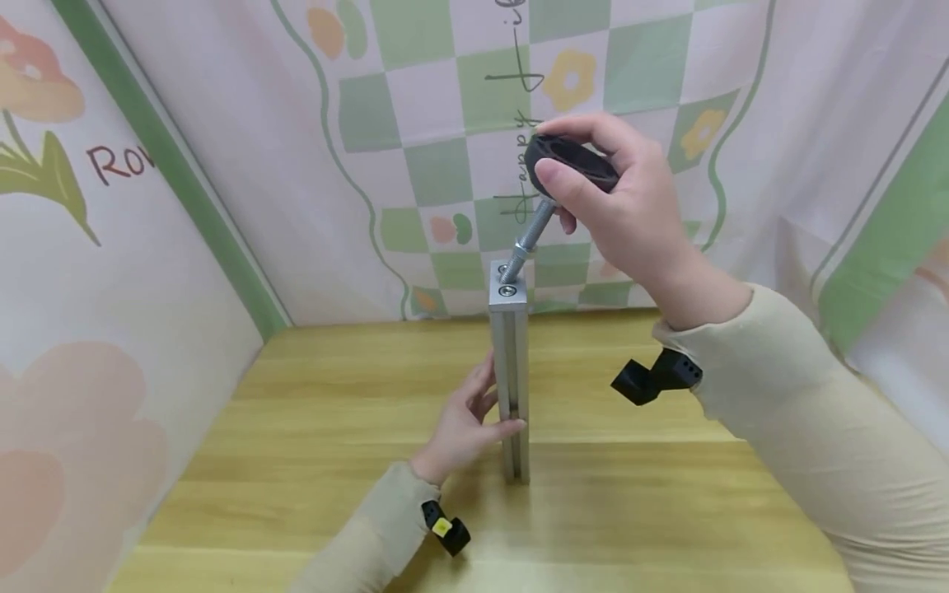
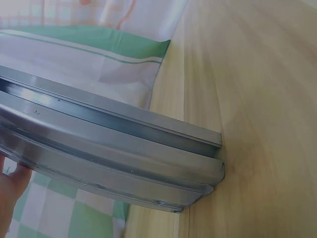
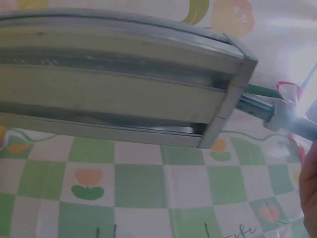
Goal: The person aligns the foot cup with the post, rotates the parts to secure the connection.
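Note:
An aluminium profile [image 1: 511,371] stands upright on the wooden table, with a metal end plate [image 1: 507,303] fixed on top by screws. My left hand [image 1: 467,424] grips the profile low down, thumb across its near face. Above, my right hand [image 1: 623,189] holds a black foot [image 1: 571,161] with a round, ribbed base, thumb on one side and fingers on the other. From that foot a threaded rod [image 1: 539,222] with a nut [image 1: 523,247] slants down to the plate, its tip at the hole between the screws. In the right wrist view the rod [image 3: 255,106] meets the end plate [image 3: 230,99] at an angle.
The wooden table [image 1: 334,395] reaches back to a patterned curtain [image 1: 430,173] with green checks. Another printed curtain [image 1: 111,329] hangs at the left. Black camera mounts sit at both wrists, the right mount [image 1: 656,377] beside the sleeve.

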A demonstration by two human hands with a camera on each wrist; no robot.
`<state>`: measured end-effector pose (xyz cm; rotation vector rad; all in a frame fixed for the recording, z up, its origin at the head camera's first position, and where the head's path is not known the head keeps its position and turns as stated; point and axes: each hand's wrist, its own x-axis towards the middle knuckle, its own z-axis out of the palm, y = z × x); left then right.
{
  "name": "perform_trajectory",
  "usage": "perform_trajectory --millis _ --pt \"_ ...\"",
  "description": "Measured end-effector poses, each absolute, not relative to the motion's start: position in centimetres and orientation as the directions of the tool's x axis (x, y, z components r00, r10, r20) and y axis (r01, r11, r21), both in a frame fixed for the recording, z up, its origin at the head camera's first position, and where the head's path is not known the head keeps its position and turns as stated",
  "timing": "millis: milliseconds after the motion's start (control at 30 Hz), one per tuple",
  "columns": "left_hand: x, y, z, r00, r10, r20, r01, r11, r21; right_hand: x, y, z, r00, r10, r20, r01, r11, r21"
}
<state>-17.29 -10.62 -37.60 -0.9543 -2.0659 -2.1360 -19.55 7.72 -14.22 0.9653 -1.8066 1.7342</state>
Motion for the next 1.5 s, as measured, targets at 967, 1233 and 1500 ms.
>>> perform_trajectory --millis 967,1233,1500 --pt "-17.8 -9.7 -37.8 -0.816 0.399 0.418 0.403 -0.126 0.907 -19.4 7.1 -10.9 -0.736 -0.425 0.526 -0.674 0.392 -0.626" --pt "-17.9 -9.9 -37.4 -0.823 0.401 0.402 0.386 -0.124 0.914 -19.4 6.8 -10.4 -0.654 -0.498 0.57 -0.755 0.371 -0.541" --pt "-17.8 -9.9 -37.4 -0.826 0.398 0.399 0.382 -0.126 0.916 -19.1 6.8 -9.9 -0.622 -0.578 0.528 -0.775 0.359 -0.52"
